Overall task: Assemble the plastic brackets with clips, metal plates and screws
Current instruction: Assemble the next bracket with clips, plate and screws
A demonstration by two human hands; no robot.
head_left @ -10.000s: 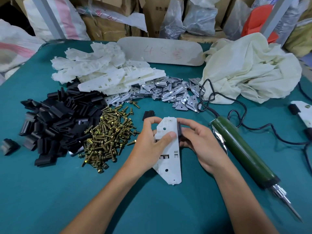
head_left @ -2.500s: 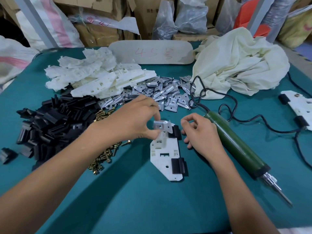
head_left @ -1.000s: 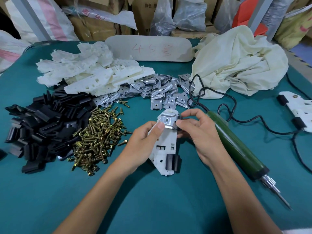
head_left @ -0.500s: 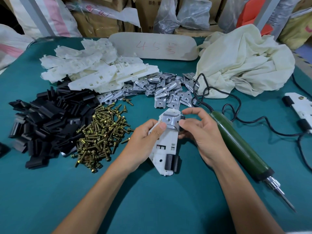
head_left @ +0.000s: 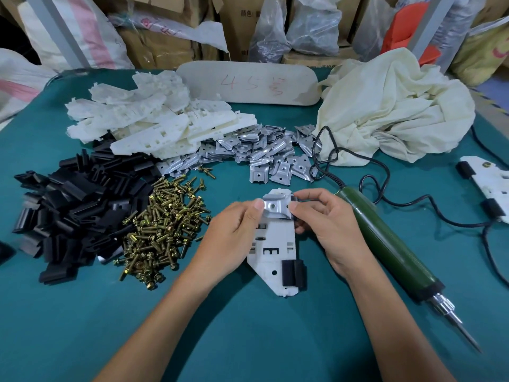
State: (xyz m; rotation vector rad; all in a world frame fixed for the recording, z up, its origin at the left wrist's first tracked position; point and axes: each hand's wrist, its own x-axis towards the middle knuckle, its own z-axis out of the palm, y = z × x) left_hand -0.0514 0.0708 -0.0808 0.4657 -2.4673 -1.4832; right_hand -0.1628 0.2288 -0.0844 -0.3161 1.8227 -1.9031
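A white plastic bracket (head_left: pixel 275 252) lies on the teal table in front of me, a black clip (head_left: pixel 293 273) fitted on its near right edge. A small metal plate (head_left: pixel 275 207) with a centre hole sits on the bracket's far end. My left hand (head_left: pixel 234 235) holds the bracket's left side, thumb tip against the plate's left edge. My right hand (head_left: pixel 327 224) pinches the plate's right edge, where a second black clip shows partly behind the fingers.
Left: a heap of black clips (head_left: pixel 71 210) and a pile of brass screws (head_left: pixel 162 224). Behind: white brackets (head_left: pixel 154 125) and metal plates (head_left: pixel 261 153). A green electric screwdriver (head_left: pixel 391 244) with a black cord lies right. A cream cloth (head_left: pixel 391 106) and an assembled bracket (head_left: pixel 487 188) sit far right.
The metal plate picked from the pile now sits on the bracket's far end between both hands. Over the last second the hands and bracket have barely moved.
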